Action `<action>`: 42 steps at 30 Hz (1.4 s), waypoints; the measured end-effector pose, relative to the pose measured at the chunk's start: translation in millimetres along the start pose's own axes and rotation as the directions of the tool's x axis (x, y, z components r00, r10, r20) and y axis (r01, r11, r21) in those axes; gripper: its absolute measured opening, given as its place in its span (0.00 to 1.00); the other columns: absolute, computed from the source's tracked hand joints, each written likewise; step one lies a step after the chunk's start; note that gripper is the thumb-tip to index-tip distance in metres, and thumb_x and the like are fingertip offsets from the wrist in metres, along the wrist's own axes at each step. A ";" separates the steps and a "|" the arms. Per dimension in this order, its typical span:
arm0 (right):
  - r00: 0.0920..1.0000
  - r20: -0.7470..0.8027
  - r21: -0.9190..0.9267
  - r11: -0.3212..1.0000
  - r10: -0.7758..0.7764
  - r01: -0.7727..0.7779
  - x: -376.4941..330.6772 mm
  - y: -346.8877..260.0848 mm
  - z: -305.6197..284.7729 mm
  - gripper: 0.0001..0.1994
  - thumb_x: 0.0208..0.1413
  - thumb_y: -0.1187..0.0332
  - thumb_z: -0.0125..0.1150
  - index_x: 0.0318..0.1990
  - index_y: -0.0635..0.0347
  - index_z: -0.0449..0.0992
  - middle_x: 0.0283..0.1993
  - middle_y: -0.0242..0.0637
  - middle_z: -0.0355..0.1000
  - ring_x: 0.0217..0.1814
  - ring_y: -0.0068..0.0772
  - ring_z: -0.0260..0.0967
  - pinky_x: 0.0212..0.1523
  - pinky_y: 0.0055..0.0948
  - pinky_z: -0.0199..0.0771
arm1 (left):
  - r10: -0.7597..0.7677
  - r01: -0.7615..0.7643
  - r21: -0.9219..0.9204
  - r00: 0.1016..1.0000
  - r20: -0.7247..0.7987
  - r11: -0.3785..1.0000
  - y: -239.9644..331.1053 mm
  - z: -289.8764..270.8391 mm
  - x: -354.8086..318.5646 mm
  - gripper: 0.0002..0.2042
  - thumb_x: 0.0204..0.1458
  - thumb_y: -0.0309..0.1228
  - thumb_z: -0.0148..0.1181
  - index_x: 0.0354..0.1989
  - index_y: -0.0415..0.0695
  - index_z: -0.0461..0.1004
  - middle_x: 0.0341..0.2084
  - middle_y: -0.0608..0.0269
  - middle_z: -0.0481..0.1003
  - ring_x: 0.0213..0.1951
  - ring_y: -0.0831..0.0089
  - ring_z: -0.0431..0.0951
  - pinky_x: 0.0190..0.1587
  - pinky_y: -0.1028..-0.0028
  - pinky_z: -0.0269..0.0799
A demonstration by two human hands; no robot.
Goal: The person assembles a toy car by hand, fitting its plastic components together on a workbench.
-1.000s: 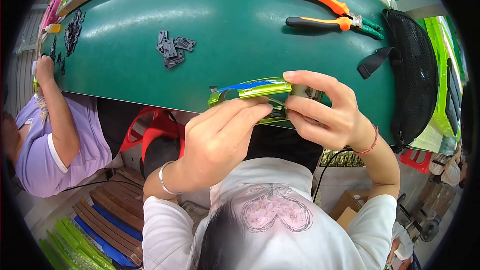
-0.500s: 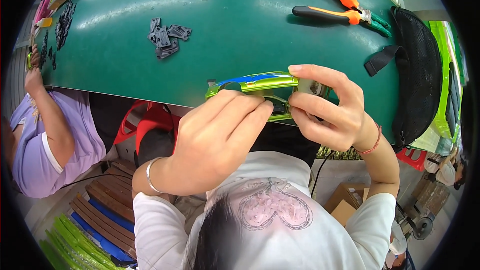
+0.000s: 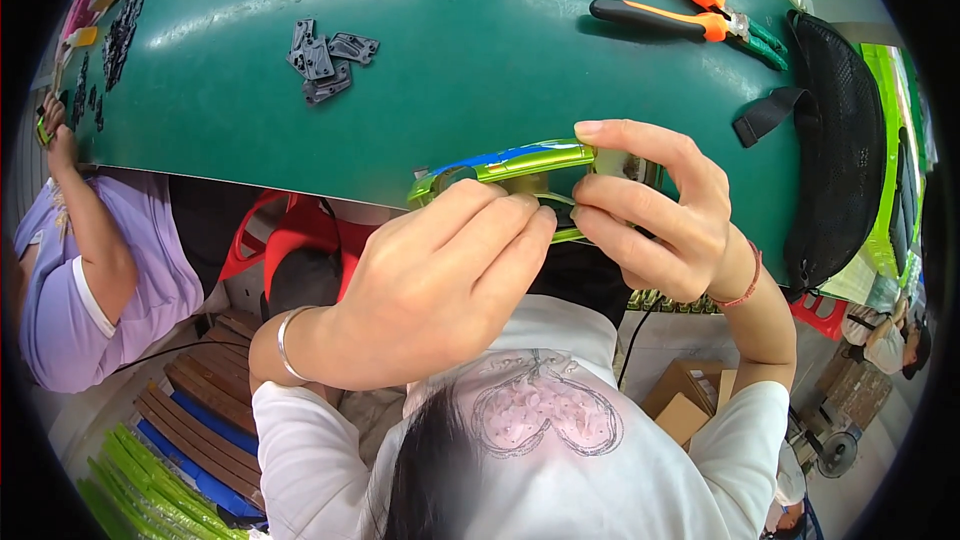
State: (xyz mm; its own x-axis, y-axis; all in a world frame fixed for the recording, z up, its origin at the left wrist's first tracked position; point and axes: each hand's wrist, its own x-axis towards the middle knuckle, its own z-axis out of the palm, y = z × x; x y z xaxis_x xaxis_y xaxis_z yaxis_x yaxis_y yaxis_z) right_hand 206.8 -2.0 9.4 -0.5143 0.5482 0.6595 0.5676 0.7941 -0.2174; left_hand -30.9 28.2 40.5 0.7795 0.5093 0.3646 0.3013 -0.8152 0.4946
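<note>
Both hands hold a shiny green frame-like part [image 3: 540, 160] with a blue strip along its top, just off the front edge of the green table [image 3: 480, 60]. My left hand [image 3: 430, 285] is closed on its lower left side, fingertips pressed at the opening in the middle. My right hand [image 3: 665, 210] grips the right end, index finger on the top corner and the other fingers underneath. A dark piece shows inside the frame by my fingertips; what it is I cannot make out.
Several small grey plates [image 3: 325, 60] lie beyond my hands. Orange-and-black pliers [image 3: 700, 22] with green-covered jaws rest at far right, near a black mesh pouch [image 3: 840, 150]. Black bits [image 3: 122, 45] lie far left, by a co-worker in a lilac shirt [image 3: 110, 290]. A red stool [image 3: 300, 230] stands below.
My hands keep hold of the green part, with slight finger shifts. My left fingertips have moved a little to the right along it. The whole view has shifted slightly.
</note>
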 end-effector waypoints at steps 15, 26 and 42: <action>0.966 0.074 0.058 0.966 0.246 -0.251 17.0 -16.1 -9.0 0.11 0.42 0.70 0.67 0.36 0.62 0.79 0.39 0.37 0.79 0.55 0.58 0.72 0.49 0.50 0.73 | 0.023 -0.013 0.031 0.949 -0.314 0.999 -6.3 15.6 3.0 0.16 0.33 0.21 0.68 0.35 0.33 0.79 0.32 0.52 0.78 0.36 0.55 0.78 0.35 0.64 0.78; 0.953 -0.001 0.235 0.927 0.302 -0.293 17.8 -38.5 -18.9 0.11 0.38 0.79 0.70 0.33 0.69 0.78 0.38 0.43 0.77 0.41 0.48 0.71 0.50 0.54 0.72 | -0.141 0.099 -0.218 0.972 -0.186 0.971 13.1 7.7 11.1 0.11 0.38 0.19 0.72 0.32 0.37 0.78 0.29 0.57 0.79 0.35 0.56 0.78 0.40 0.64 0.74; 0.944 0.172 0.024 0.957 0.281 -0.289 18.2 -38.1 -15.2 0.12 0.43 0.76 0.67 0.36 0.65 0.75 0.40 0.38 0.73 0.44 0.42 0.73 0.53 0.52 0.68 | -0.047 0.048 0.008 0.994 -0.103 0.999 8.1 7.3 5.1 0.12 0.40 0.21 0.70 0.34 0.37 0.75 0.35 0.59 0.76 0.47 0.57 0.73 0.45 0.62 0.67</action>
State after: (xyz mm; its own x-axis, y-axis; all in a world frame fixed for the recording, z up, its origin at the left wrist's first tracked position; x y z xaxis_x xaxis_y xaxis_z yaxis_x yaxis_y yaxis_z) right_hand 185.6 -26.2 40.6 -0.4369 0.7858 0.4378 0.6764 0.6078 -0.4160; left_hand -20.5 22.2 40.5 0.7035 0.5731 0.4204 0.3433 -0.7919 0.5050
